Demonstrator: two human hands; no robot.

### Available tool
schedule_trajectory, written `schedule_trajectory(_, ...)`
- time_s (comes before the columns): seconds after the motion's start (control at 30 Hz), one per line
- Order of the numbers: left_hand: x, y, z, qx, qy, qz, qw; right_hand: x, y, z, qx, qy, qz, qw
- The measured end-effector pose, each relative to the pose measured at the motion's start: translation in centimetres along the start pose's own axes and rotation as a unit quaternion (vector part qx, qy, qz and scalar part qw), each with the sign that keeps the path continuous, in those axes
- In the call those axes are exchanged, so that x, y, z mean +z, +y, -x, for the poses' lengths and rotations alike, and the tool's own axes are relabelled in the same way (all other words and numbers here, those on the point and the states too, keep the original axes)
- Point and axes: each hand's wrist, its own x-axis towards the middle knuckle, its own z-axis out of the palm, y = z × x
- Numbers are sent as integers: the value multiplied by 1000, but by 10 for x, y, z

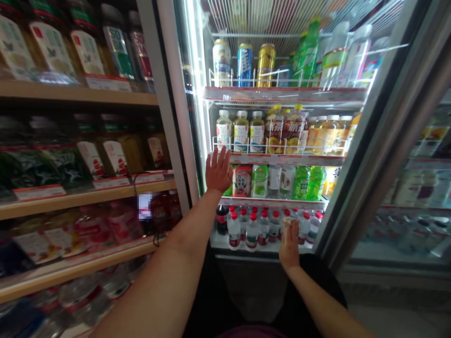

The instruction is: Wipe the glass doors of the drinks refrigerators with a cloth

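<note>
I face an open drinks fridge (282, 94) full of bottles and cans. My left hand (218, 171) is raised with fingers spread, palm toward the left end of the third shelf, beside a carton drink (242, 180). My right hand (289, 244) reaches low to the bottom shelf and closes round the top of a red-capped water bottle (287, 223) among several like it. Green bottles (308, 182) stand on the third shelf to the right.
The glass fridge door (387, 141) stands swung open on the right. Wooden shelves (81, 94) with packaged goods and bottles fill the left side. Cans (244, 63) line the fridge's top shelf, tea bottles (241, 131) the second.
</note>
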Motion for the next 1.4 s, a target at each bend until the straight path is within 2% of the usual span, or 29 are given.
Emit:
schedule_trajectory(0.2, 1, -1, 0, -3, 0, 1, 1000, -8, -2, -11, -41, -15, -4, 999)
schedule_trajectory(0.37, 1, -1, 1, 3, 4, -4, 1000, -11, -9, -29, -21, -14, 48, 999)
schedule_trajectory(0.5, 0, -1, 1, 8, 7, -3, 1000, -17, -17, -59, -15, 4, 30, 999)
schedule_trajectory(0.63, 1, -1, 1, 8, 5, -9, 1000, -25, -21, -95, -50, 32, 12, 998)
schedule_trajectory(0.77, 2, -1, 1, 11, 11, -14, 1000, -31, -17, -117, -84, 45, 13, 995)
schedule_trajectory(0.93, 1, -1, 1, 2, -1, 5, 1000, -35, -8, -130, -140, 49, 7, 989)
schedule_trajectory(1.2, 3, -2, 1, 13, 12, -13, 1000, -40, -4, -136, -147, 31, -4, 989)
schedule_trajectory(1.4, 4, -3, 2, 11, 10, -13, 1000, -43, -10, -153, -164, 54, 0, 985)
